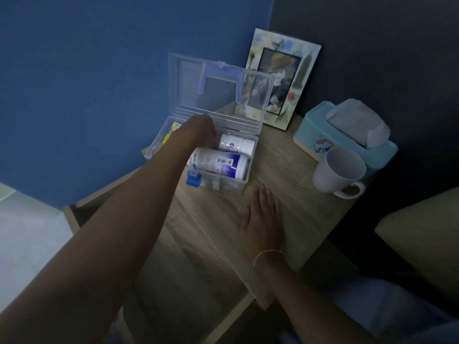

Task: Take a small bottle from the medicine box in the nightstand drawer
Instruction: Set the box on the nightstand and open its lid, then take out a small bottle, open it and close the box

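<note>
My left hand (198, 127) reaches into the open clear medicine box (244, 180) on the desk (280, 167); its fingers dip behind the box contents, so I cannot tell whether that grip is clenched. Two white bottles lie on their sides inside: a large bottle (218, 161) nearer me and a small bottle (237, 142) just beyond it, beside my fingers. My right hand (263, 214) lies flat and released on the desk. One mug (337, 170), one tissue box (323, 135) and one picture frame (283, 78) stand right. Yellow items at the box's left end are unclear.
</note>
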A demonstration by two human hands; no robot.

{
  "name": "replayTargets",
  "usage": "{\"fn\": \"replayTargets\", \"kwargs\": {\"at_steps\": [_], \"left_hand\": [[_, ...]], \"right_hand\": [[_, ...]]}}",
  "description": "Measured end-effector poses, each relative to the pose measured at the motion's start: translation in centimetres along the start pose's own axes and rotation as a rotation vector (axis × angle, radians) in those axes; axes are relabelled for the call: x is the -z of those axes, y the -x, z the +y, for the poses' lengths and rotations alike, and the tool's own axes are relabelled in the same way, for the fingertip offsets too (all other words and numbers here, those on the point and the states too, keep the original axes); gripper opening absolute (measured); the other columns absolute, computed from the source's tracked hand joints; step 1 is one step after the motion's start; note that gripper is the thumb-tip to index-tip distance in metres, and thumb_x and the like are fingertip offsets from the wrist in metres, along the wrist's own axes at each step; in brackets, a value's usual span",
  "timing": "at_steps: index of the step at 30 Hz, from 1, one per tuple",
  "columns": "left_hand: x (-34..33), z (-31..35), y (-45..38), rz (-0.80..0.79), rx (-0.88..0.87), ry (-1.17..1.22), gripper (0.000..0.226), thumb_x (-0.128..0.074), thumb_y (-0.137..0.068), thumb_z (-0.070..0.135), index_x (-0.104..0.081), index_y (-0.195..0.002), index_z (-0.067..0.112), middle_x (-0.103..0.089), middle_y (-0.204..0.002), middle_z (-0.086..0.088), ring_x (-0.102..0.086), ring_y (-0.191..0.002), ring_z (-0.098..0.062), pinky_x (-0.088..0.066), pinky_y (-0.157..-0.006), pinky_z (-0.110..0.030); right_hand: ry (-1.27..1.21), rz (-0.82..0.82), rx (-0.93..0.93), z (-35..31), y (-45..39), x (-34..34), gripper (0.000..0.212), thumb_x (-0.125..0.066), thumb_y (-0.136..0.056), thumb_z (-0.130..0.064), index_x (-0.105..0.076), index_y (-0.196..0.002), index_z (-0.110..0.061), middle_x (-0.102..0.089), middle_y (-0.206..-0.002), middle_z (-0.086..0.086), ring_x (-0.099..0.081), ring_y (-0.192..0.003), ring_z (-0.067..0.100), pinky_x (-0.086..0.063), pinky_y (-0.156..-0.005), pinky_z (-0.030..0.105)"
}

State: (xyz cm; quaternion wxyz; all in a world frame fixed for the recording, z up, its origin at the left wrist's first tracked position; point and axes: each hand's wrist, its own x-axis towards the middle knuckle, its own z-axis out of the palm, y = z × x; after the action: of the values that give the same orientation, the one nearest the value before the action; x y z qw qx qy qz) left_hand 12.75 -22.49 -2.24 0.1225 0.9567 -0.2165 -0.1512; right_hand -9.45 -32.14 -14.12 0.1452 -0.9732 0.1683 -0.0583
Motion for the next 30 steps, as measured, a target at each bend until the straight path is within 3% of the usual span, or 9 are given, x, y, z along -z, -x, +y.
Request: {"fn": "replayTargets", "kwargs": {"at_steps": [8, 14, 16, 20, 22, 24, 26, 28, 30], "left_hand": [[0.2, 0.0, 2.2, 0.188, -0.043, 0.178, 0.021, -0.064, -0.078, 0.015, -0.074, -0.092, 0.002, -0.071, -0.100, -0.021, -0.059, -0.101, -0.032, -0.048, -0.081, -0.033], [0.1, 0.0, 9.1, 0.422, -0.079, 0.351, 0.036, -0.064, -0.083, 0.015, -0.063, -0.118, 0.005, -0.051, -0.122, -0.021, -0.058, -0.107, -0.032, -0.045, -0.097, -0.032], [-0.8, 0.0, 12.4, 0.420, -0.104, 0.374, 0.037, -0.064, -0.085, 0.016, -0.061, -0.121, 0.007, -0.052, -0.123, -0.018, -0.060, -0.106, -0.032, -0.049, -0.096, -0.038], [-3.5, 0.2, 19.2, 0.307, -0.112, 0.329, 0.043, -0.063, -0.087, 0.022, -0.054, -0.129, 0.013, -0.058, -0.123, -0.010, -0.062, -0.102, -0.025, -0.050, -0.089, -0.032], [-4.9, 0.2, 21.9, 0.271, -0.110, 0.317, 0.042, -0.062, -0.088, 0.027, -0.052, -0.129, 0.019, -0.060, -0.124, -0.005, -0.061, -0.106, -0.019, -0.046, -0.088, -0.025], [-5.9, 0.2, 23.6, 0.281, -0.124, 0.324, 0.038, -0.061, -0.089, 0.027, -0.055, -0.126, 0.019, -0.062, -0.124, -0.002, -0.058, -0.110, -0.015, -0.040, -0.089, -0.018], [-6.5, 0.4, 24.9, 0.315, -0.128, 0.373, 0.034, -0.061, -0.090, 0.024, -0.057, -0.123, 0.018, -0.063, -0.122, 0.000, -0.058, -0.108, -0.011, -0.038, -0.088, -0.014], [-6.8, 0.9, 26.1, 0.349, -0.154, 0.420, 0.032, -0.061, -0.090, 0.024, -0.060, -0.121, 0.016, -0.065, -0.120, 0.000, -0.058, -0.103, -0.008, -0.037, -0.085, -0.010], [-7.0, 1.6, 26.9, 0.373, -0.192, 0.459, 0.032, -0.063, -0.089, 0.028, -0.063, -0.119, 0.014, -0.067, -0.116, -0.001, -0.059, -0.102, -0.010, -0.036, -0.083, -0.008]], "right_hand": [[-0.007, 0.020, 0.003, 0.0, 0.1, 0.0, 0.051, -0.027, -0.100, -0.030, -0.026, -0.146, -0.011, -0.026, -0.156, 0.011, -0.017, -0.146, 0.022, -0.014, -0.120, 0.043], [-0.027, 0.071, 0.004, -0.2, 0.3, 0.1, 0.054, -0.023, -0.096, -0.030, -0.033, -0.144, -0.008, -0.033, -0.153, 0.012, -0.024, -0.144, 0.024, -0.018, -0.119, 0.043], [-0.042, 0.055, -0.006, -0.4, 0.5, 0.4, 0.058, -0.018, -0.094, -0.033, -0.032, -0.144, -0.007, -0.033, -0.153, 0.013, -0.024, -0.144, 0.024, -0.018, -0.119, 0.044], [-0.034, -0.044, 0.012, -0.4, 0.9, 1.8, 0.056, -0.017, -0.097, -0.032, -0.031, -0.145, -0.006, -0.028, -0.155, 0.014, -0.018, -0.146, 0.025, -0.012, -0.120, 0.043], [-0.173, -0.072, -0.007, -0.9, 0.6, 2.8, 0.043, -0.032, -0.099, -0.026, -0.051, -0.131, -0.004, -0.044, -0.145, 0.018, -0.032, -0.140, 0.027, -0.019, -0.117, 0.043], [-0.567, -0.080, -0.107, -2.5, 1.3, 4.7, 0.030, -0.043, -0.097, -0.024, -0.067, -0.098, -0.005, -0.067, -0.107, 0.021, -0.060, -0.106, 0.032, -0.045, -0.096, 0.044], [-0.997, -0.180, -0.256, -4.4, 2.6, 6.6, 0.033, -0.046, -0.097, -0.033, -0.069, -0.085, -0.011, -0.070, -0.078, 0.010, -0.065, -0.072, 0.026, -0.054, -0.065, 0.035], [-1.285, -0.395, -0.372, -5.8, 4.0, 7.8, 0.038, -0.045, -0.096, -0.040, -0.067, -0.079, -0.014, -0.067, -0.061, 0.000, -0.060, -0.051, 0.011, -0.044, -0.043, 0.022], [-1.432, -0.487, -0.469, -6.6, 5.2, 8.3, 0.037, -0.047, -0.095, -0.040, -0.062, -0.074, -0.013, -0.059, -0.047, -0.003, -0.048, -0.036, 0.007, -0.029, -0.035, 0.017]]}}
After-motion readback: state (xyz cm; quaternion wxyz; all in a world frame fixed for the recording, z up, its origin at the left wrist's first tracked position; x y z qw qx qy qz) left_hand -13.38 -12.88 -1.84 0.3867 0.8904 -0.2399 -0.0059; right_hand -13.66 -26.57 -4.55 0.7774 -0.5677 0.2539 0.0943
